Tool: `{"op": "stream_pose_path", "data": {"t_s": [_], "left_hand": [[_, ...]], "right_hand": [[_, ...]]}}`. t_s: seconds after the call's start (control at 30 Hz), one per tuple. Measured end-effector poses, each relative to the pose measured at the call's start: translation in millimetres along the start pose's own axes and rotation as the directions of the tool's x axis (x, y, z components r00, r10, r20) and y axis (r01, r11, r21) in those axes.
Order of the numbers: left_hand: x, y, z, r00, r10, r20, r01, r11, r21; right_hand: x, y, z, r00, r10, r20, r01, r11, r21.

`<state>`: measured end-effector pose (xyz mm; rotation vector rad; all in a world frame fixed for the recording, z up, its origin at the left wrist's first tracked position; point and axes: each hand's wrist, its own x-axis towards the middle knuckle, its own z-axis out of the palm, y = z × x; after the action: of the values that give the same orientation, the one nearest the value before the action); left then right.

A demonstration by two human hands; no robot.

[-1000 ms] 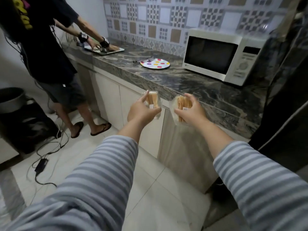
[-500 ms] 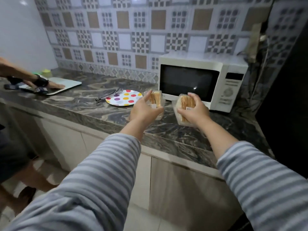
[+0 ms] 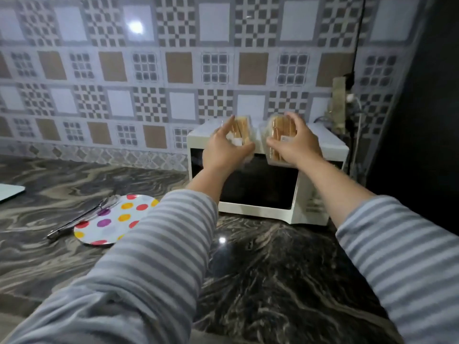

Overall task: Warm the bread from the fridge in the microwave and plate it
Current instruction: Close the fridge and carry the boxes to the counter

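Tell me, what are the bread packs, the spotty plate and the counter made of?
Bread packs: clear thin plastic, since the slices show through. Plate: probably glossy plastic or melamine, with printed dots. Counter: polished stone, maybe granite; it has swirly veins and reflects the light.

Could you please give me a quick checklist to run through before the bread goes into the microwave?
1. Left hand grips its bread pack: ok.
2. Right hand grips its bread pack: ok.
3. Microwave door open: not ok, it looks closed.
4. A hand free for the door: not ok, both are full.
5. Bread unwrapped: not ok, both packs are in clear wrap.
6. Spotted plate ready on the counter: ok.
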<state>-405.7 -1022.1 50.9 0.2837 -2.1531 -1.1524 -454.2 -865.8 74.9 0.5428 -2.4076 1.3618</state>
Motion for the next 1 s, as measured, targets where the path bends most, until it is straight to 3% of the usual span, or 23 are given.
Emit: {"op": "stream_pose_path", "data": {"t_s": [0.2, 0.43, 1.0], "left_hand": [[109, 9, 38, 0.999, 0.019, 0.029, -0.02, 0.999, 0.045], [180, -13, 85, 0.995, -0.048, 0.088, 0.041, 0.996, 0.08], [185, -22, 86, 0.994, -0.022, 0.108, 0.001, 0.982, 0.189]], "right_hand": [[108, 13, 1, 1.0, 0.014, -0.027, -0.017, 0.995, -0.096], [180, 50, 29, 0.996, 0.084, 0.02, -0.08, 0.984, -0.158], [195, 53, 36, 0.992, 0.113, 0.061, -0.091, 0.954, -0.287]]}}
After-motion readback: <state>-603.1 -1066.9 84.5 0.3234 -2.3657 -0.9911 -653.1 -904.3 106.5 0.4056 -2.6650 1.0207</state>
